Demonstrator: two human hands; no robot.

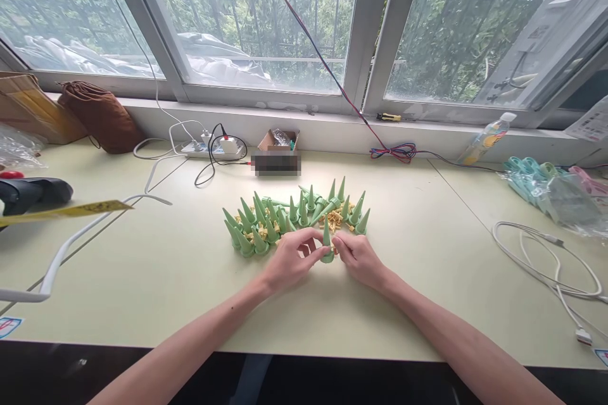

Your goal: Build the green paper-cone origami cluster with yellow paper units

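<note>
One pale table [156, 297]: ran across the whole width of the view; the hands worked near its middle, on the near side of a scatter of green and yellow parts.
Green cone cluster [246, 245]: sat beyond the hands, its left part just beside and past the left hand; most cones stood on their bases, tips up, while a few at the back lay tilted or on their sides.
Left hand [292, 259]: grasped one green cone between thumb and fingers, from the cone's left side.
Right hand [361, 259]: curled its fingers, thumb and forefinger pinched together at the cone's right side, low on it; a sliver of something small showed at the fingertips, too hidden to name.
Held green cone [326, 237]: stood between the two hands, apart from the main cluster; its tip pointed up, its broad base down, the long axis close to upright; whether the base touched the table could not be told.
Small yellow pieces [335, 221]: lay in a loose heap just beyond the held cone, with green cones around them.
</note>
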